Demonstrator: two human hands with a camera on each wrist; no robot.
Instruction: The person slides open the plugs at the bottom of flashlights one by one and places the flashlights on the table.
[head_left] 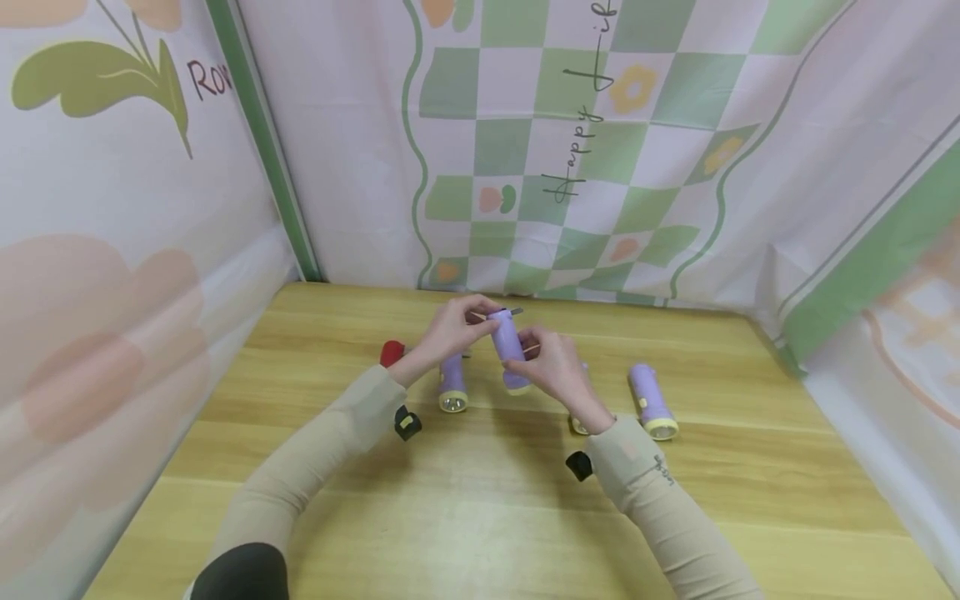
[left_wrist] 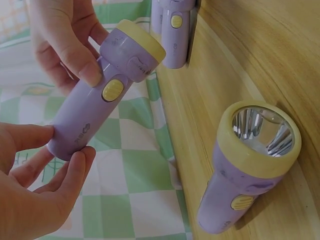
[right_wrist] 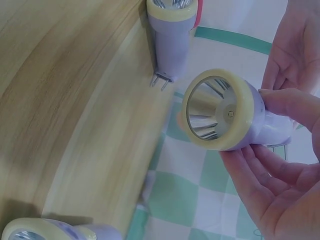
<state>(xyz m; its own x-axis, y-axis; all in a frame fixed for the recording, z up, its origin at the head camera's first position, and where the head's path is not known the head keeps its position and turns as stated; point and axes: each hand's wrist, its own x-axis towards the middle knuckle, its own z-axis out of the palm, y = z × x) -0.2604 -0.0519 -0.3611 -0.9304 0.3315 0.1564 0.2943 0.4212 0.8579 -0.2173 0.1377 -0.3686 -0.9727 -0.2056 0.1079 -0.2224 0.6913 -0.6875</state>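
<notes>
A lilac flashlight with a pale yellow lamp ring is held up over the table, tilted, tail end away from the person. My left hand pinches its tail end between thumb and fingers. Nearer the lamp end, my right hand grips the barrel. The yellow switch faces the left wrist camera; the right wrist view looks into the reflector. Folding metal prongs stick out at the tail. Below my left hand lies a similar flashlight, its prongs out.
Another lilac flashlight lies to the right on the wooden table. One more flashlight is mostly hidden behind my right wrist. A red object shows beside my left forearm. Printed cloth hangs behind the table.
</notes>
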